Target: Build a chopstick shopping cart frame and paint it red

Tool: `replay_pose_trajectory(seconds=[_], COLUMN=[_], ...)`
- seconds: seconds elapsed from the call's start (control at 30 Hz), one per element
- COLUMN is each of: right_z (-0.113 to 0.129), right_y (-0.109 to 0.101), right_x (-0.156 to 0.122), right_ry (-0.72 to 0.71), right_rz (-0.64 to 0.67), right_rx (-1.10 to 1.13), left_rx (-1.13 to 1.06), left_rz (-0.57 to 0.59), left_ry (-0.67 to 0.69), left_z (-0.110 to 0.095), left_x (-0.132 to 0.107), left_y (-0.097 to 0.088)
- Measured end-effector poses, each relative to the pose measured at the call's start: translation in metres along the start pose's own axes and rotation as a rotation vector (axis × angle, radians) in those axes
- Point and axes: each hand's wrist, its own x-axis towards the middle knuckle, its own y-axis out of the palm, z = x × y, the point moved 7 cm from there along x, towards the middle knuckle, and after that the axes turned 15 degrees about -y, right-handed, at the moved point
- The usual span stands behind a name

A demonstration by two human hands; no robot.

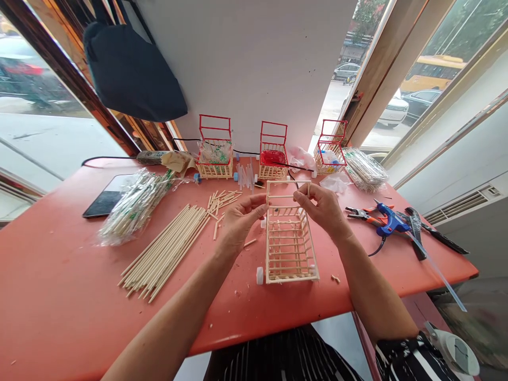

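Note:
A small cart built of pale wooden sticks (291, 244) stands on the table in front of me, with white wheels and an upright stick handle at its far end. My left hand (244, 218) pinches the left post of that handle between thumb and fingers. On the other side, my right hand (322, 207) has its thumb and fingers closed on the handle's right end, by the crossbar (282, 197). The fingertips partly cover the joints there. A long bundle of bare wooden sticks (166, 251) lies left of my left hand, beside short cut stick pieces (222, 199).
Behind stand three finished-looking carts with red handles: left (214, 159), middle (273, 159) and right (330, 159). Wrapped sticks (137, 206) lie over a dark tablet (103, 197). To the right are a blue glue gun (391, 221), pliers (359, 212) and more packs (365, 169).

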Motion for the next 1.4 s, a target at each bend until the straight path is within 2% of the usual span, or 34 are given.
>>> replay_pose_trajectory(seconds=[0.2,0.4,1.4], right_z=[0.000,-0.001,-0.002], right_y=[-0.001,-0.001,-0.002], right_x=[0.000,-0.001,-0.002], right_ry=[-0.012,0.002,0.038], right_rz=[-0.012,-0.005,-0.001], right_rx=[0.022,-0.001,0.003], left_rx=[-0.085,-0.160,-0.102], left_rz=[-0.002,0.041,-0.012], left_ry=[0.056,0.044,0.079], left_z=[-0.012,-0.013,-0.013], left_x=[-0.007,-0.008,-0.008], left_y=[0.001,0.003,0.002])
